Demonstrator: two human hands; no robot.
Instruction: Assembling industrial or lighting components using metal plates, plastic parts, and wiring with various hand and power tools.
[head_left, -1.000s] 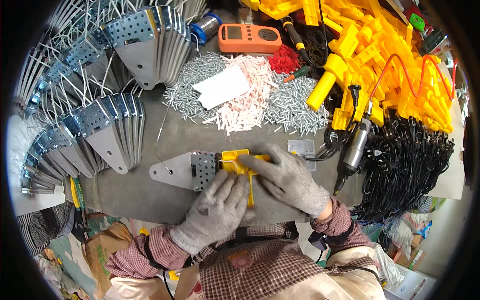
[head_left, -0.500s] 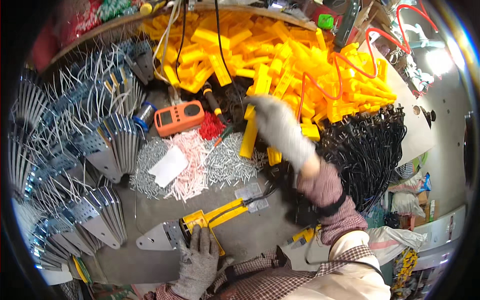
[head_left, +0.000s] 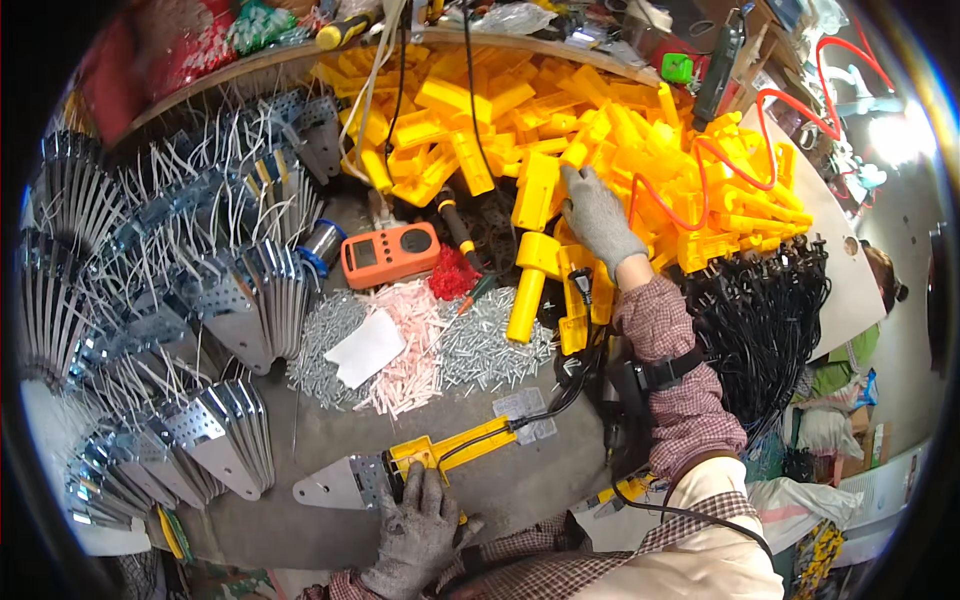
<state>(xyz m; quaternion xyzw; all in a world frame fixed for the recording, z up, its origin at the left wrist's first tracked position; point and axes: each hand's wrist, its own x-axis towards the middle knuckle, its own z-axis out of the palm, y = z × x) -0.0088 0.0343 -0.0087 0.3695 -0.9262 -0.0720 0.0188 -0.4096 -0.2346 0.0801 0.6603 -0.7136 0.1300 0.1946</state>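
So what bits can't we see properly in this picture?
All in the head view:
Part of the yellow handle: covered by the left hand.
What the right hand grips, if anything: hidden by the hand itself.
Lower pieces in the yellow pile: buried under upper ones.
The left sleeve: cut off by the bottom edge.
The bright light: glare hides its shape.

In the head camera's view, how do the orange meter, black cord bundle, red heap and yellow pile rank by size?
1. Yellow pile
2. Black cord bundle
3. Orange meter
4. Red heap
No two look alike.
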